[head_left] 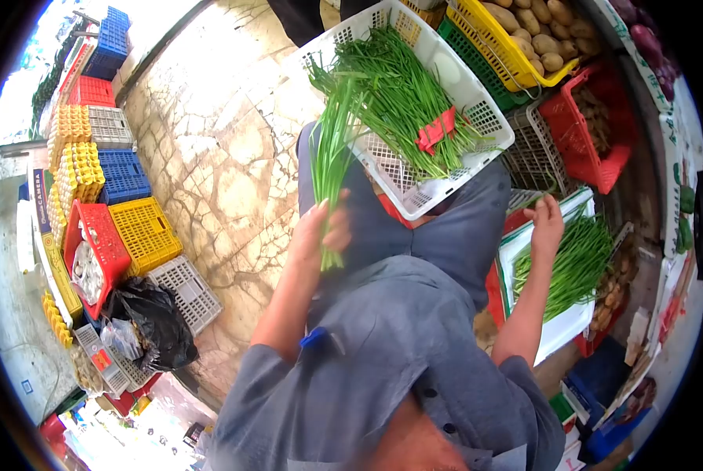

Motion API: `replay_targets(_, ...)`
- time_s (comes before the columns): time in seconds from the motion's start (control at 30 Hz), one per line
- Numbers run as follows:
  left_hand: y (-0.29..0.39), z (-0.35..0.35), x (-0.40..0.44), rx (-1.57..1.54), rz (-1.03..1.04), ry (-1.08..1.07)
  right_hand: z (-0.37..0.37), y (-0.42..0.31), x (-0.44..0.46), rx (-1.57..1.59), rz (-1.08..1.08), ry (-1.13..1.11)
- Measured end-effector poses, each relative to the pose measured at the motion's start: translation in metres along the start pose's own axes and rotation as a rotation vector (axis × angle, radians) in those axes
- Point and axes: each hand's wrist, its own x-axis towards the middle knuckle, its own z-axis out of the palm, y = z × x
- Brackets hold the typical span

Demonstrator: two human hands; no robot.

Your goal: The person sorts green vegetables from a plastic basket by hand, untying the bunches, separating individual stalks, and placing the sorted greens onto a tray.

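Observation:
My left hand (325, 230) is closed round the lower part of a bunch of garlic chives (334, 153), whose leaves point away from me. The fingers are slightly blurred. My right hand (546, 224) is raised over the right side, its fingers pinched on what looks like a thin chive blade (522, 203). Below it, more chives (575, 263) lie in a white foam box (551, 334). Across my knees rests a white plastic crate (489, 151) with a large pile of chives (398, 98), part of it bound by a red band (436, 130).
Potatoes fill a yellow basket (516, 78) at upper right, beside a red basket (600, 169). On the left stand stacked crates, egg trays (78, 173), a yellow crate (147, 234) and a black bag (155, 326). The floor (218, 149) is stone-patterned. A person's dark-clothed legs (298, 20) show at the top.

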Motion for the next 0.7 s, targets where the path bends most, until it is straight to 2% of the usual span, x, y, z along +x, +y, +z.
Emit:
replay_targets(0.1,0.003,-0.012,-0.016,-0.021,0.016,-0.007,0.002,0.013,0.008,-0.145,0.101,0.007)
replay_targets(0.13,0.005,-0.017,-0.020,-0.015,0.019,-0.029,0.022,0.019,0.007,-0.020,-0.030,0.149)
replay_targets(0.17,0.005,-0.022,-0.026,-0.008,0.017,-0.045,0.028,0.020,0.004,-0.003,-0.043,-0.001)
replay_targets(0.2,0.004,-0.026,-0.032,-0.036,-0.004,-0.013,0.049,-0.010,-0.013,0.014,0.028,-0.110)
replay_targets(0.3,0.007,-0.023,-0.047,0.142,-0.046,0.076,0.116,-0.057,-0.069,0.320,0.205,-0.567)
replay_targets(0.37,0.006,-0.014,-0.053,0.270,-0.059,0.216,0.156,-0.080,-0.102,0.382,0.270,-0.939)
replay_targets(0.4,0.005,-0.007,-0.055,0.357,-0.074,0.301,0.178,-0.070,-0.114,0.430,0.320,-1.043)
replay_targets(0.43,0.005,-0.002,-0.056,0.444,-0.090,0.385,0.194,-0.080,-0.124,0.320,0.335,-1.101)
replay_targets(0.47,0.004,-0.001,-0.058,0.467,-0.110,0.398,0.211,-0.083,-0.130,0.356,0.365,-1.136)
replay_targets(0.53,0.003,0.000,-0.065,0.514,-0.157,0.420,0.240,-0.076,-0.133,0.429,0.272,-1.172)
replay_targets(0.7,0.002,0.001,-0.075,0.629,-0.218,0.364,0.256,-0.078,-0.125,0.743,0.434,-1.081)
